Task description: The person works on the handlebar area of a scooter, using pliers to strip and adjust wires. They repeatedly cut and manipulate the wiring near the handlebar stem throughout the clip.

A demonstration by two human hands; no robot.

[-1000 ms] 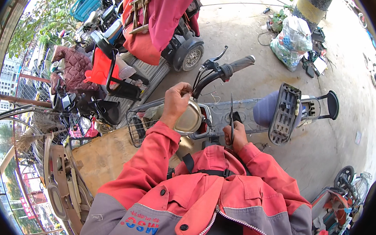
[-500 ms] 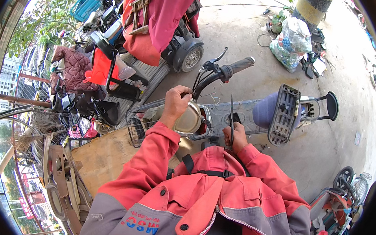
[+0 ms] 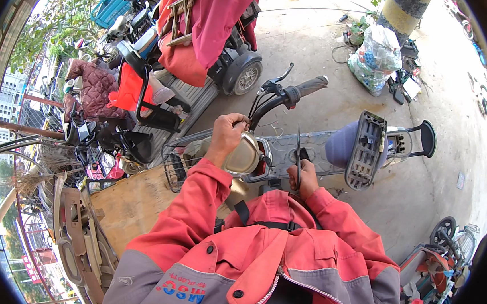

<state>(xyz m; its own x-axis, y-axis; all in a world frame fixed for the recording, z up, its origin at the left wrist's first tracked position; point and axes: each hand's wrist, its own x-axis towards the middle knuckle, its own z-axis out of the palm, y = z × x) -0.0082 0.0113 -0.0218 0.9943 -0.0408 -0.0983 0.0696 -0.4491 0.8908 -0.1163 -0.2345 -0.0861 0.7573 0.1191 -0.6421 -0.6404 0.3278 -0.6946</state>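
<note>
A scooter lies before me, its handlebar (image 3: 273, 103) rising on the far side and its rounded beige front housing (image 3: 243, 154) near the middle. My left hand (image 3: 227, 136) is closed at the top of that housing, beside the handlebar's base. Whatever its fingers pinch is hidden. My right hand (image 3: 305, 178) is wrapped around a thin dark pointed tool (image 3: 299, 134) with its tip pointing away from me. The tool is over the scooter's grey footboard (image 3: 327, 147); its exact kind cannot be made out.
A wire basket (image 3: 175, 166) and a wooden board (image 3: 131, 200) are at left. Beyond stands a three-wheeler under a red cover (image 3: 214, 18). A scooter seat base (image 3: 365, 150) is at right. A bag of rubbish (image 3: 375, 59) sits by a striped post (image 3: 402, 16).
The view has shifted very slightly. Both hands keep nearly the same places, the left at the housing and the right around the pointed tool.
</note>
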